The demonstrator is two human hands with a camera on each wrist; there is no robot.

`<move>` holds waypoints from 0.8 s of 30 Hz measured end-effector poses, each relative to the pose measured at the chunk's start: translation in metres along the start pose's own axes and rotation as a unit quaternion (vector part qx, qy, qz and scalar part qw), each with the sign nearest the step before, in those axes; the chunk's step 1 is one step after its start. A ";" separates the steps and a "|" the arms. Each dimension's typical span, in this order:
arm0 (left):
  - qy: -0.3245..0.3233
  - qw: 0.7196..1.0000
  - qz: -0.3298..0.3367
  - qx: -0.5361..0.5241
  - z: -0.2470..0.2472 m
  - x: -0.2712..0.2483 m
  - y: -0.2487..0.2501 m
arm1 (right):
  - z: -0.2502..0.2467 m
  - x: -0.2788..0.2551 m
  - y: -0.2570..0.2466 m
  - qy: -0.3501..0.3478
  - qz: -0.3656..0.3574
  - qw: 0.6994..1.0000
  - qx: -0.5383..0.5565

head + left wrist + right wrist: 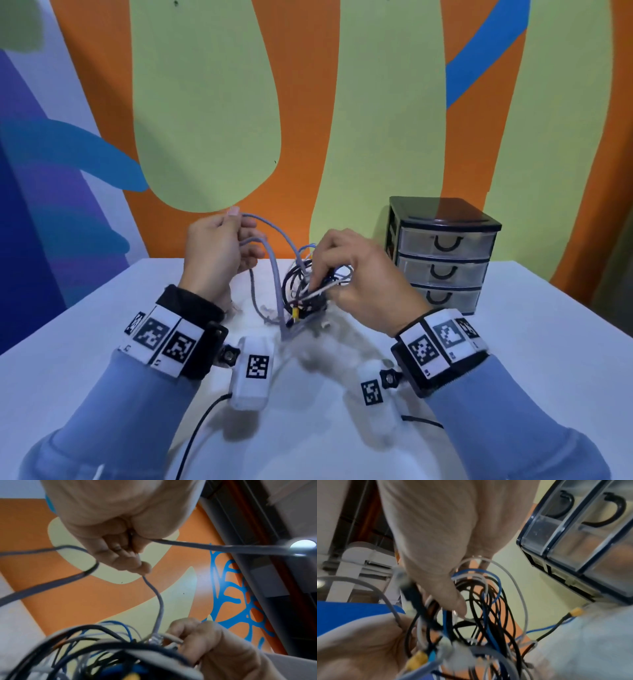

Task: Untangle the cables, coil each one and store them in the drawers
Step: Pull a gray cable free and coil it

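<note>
A tangle of black, blue, white and grey cables (310,291) hangs just above the white table (102,342), with a yellow plug (294,312) at its bottom. My left hand (219,250) is raised at the left and grips loops of a grey cable (274,236) that arcs over into the tangle. In the left wrist view the grey cable (159,601) runs from my curled fingers (123,555) down to the bundle. My right hand (346,270) holds the tangle from the right, its fingers curled round several strands. The right wrist view shows the tangle (479,608) under my fingers (453,599).
A small black unit with three clear drawers (442,253), all closed, stands at the back right of the table against the painted wall. Wrist camera housings (253,370) and their black leads hang below my wrists over the near table.
</note>
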State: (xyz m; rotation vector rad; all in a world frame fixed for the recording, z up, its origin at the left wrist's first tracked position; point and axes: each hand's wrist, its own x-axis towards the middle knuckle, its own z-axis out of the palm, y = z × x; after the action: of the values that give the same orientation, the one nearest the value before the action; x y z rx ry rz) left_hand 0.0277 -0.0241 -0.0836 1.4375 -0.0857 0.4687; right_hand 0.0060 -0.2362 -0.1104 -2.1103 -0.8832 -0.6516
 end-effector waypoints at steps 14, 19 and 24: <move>-0.152 0.952 0.049 -0.261 0.000 -0.011 0.027 | -0.008 -0.005 -0.001 -0.139 0.255 0.955 -0.059; -0.238 0.955 0.037 -0.171 -0.004 -0.013 0.032 | -0.007 -0.003 0.011 -0.035 0.284 0.955 -0.074; -0.133 0.989 0.071 0.007 -0.006 -0.004 0.025 | -0.003 -0.002 0.022 0.037 0.230 0.972 0.015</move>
State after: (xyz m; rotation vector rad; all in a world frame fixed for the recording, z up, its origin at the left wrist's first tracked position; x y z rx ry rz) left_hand 0.0135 -0.0184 -0.0628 1.5075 -0.4011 0.3914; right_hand 0.0210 -0.2497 -0.1194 -2.1416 -0.3362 -0.4634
